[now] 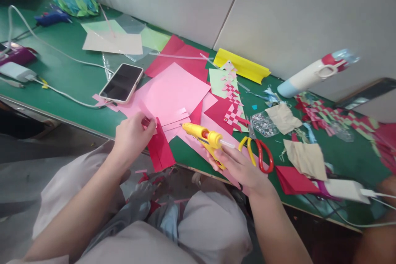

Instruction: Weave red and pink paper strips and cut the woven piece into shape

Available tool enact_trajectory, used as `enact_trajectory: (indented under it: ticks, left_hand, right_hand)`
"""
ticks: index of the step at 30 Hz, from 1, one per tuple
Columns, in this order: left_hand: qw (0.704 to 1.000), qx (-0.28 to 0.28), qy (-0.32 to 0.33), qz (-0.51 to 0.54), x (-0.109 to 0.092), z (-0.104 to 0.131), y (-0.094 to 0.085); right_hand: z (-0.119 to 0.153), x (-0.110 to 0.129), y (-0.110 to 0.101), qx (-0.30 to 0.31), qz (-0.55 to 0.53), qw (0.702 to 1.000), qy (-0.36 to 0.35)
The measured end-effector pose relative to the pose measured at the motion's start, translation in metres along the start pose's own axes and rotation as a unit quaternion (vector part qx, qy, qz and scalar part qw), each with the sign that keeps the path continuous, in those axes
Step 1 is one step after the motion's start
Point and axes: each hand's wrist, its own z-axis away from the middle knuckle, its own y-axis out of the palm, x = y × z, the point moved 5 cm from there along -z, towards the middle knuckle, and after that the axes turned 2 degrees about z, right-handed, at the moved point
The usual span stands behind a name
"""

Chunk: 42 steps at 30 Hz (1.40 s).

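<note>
- While the right hand (pixel 239 169) is wrapped around a yellow glue gun (pixel 213 138), the nozzle points toward the left hand (pixel 131 134), above slitted pink paper.
- The left hand has its thumb and fingers pinched together on the upper end of red paper (pixel 161 148), partly hiding the grip.
- That red paper reaches the near edge of the green surface (pixel 66 80), between the two hands.
- A large pink sheet (pixel 176 86) lies beyond them, a phone (pixel 122 82) just beside it at the left.
- Scissors (pixel 262 156) with red and yellow handles lie near the right hand.
- Farther back, a checkered paper fish (pixel 233 114) rests near a yellow folded sheet (pixel 243 66).
</note>
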Motion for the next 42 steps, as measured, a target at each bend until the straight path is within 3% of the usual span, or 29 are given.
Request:
enact_trajectory:
  ticks: [9,15,42]
  left_hand:
    - [0.997,-0.007,-0.02,0.074,0.012,0.004,0.001]
    - [0.994,0.005,-0.02,0.109,0.018,0.006,0.003]
    - [0.989,0.018,-0.006,0.145,0.027,0.002,0.01]
  right_hand:
    - [-0.041,0.012,0.018,0.038,-0.076,0.995,0.044]
    - [-0.06,0.018,0.028,0.058,-0.06,0.993,0.079]
    - [-0.063,0.023,0.026,0.049,0.088,0.993,0.069]
